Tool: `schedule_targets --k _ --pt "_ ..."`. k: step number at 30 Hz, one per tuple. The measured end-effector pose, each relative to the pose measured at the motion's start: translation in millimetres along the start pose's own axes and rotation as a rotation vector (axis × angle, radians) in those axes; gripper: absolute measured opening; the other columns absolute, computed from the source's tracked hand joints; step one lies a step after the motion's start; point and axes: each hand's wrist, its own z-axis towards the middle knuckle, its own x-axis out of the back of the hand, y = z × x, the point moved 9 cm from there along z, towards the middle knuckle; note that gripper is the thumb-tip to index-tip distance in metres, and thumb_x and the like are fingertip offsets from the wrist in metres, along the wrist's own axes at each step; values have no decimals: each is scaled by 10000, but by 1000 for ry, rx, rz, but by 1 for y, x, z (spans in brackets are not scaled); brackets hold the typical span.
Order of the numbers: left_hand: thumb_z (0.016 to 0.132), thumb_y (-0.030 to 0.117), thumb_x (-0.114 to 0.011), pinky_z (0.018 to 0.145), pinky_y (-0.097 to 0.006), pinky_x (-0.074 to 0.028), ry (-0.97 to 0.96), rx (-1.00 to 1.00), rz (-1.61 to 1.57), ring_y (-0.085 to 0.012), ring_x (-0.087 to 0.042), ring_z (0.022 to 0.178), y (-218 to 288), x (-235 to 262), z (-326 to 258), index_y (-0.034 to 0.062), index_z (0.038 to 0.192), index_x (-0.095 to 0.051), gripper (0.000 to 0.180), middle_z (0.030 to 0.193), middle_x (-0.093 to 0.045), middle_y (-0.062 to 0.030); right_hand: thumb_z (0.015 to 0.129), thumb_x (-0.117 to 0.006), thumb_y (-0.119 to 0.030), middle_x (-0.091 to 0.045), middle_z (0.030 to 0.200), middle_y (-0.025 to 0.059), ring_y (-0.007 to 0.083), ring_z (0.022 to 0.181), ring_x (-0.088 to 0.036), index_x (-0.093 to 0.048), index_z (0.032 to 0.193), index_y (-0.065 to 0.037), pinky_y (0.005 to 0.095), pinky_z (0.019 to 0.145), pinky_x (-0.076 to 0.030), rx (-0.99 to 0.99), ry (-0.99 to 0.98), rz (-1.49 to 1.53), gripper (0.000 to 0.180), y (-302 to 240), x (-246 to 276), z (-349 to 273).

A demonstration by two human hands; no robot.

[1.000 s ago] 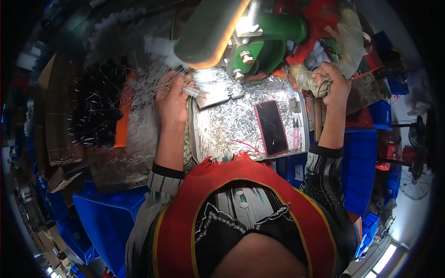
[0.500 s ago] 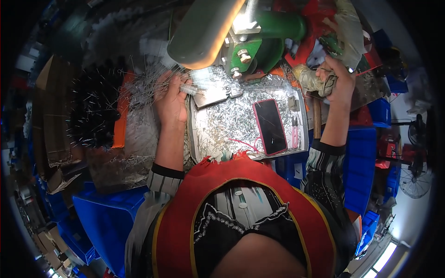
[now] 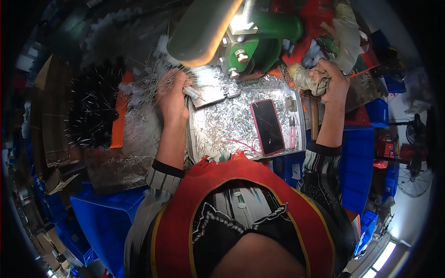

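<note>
Just one view here, a head-worn fisheye looking straight down over the person's chest at a cluttered bench (image 3: 241,125) close below. Both forearms come in from the bottom, left hand (image 3: 172,99) and right hand (image 3: 331,81) near the top. Edges bend and go dark toward the rim.

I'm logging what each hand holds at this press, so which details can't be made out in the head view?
- Right hand: the rag-wrapped handle hides what it grips.
- Left hand: thin metal pins, too small to count.
- Green press: top cut off by the frame edge.
</note>
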Motion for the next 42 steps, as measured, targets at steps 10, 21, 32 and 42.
schedule_targets --k 10,21,32,42 --pt "772 17 -637 621 -252 -483 21 -26 -30 -157 -567 680 -3 2 7 -3 986 -544 234 824 -578 -73 739 -577 -54 -503 549 118 206 493 -505 -533 624 47 324 556 -436 -66 -8 -65 159 -4 1 5" --pt "773 26 -642 584 -240 -483 27 10 -124 -159 -564 647 -3 -2 7 -3 962 -549 212 801 -574 -76 736 -544 -1 -551 647 124 206 547 -525 -550 699 59 311 579 -444 311 -108 -38 70 27 8 4" --pt "781 31 -633 580 -271 -479 73 8 -213 -167 -558 650 -9 9 8 -8 1000 -517 251 800 -556 -77 750 -567 -84 -488 525 111 217 527 -512 -529 584 35 317 585 -427 -40 -8 -62 208 0 1 1" --pt "788 25 -623 590 -263 -477 103 -2 -184 -158 -552 655 -8 10 6 -18 1015 -507 258 801 -556 -79 750 -580 -77 -493 531 107 187 457 -489 -531 631 27 313 539 -434 -74 -161 -133 165 -24 -15 9"
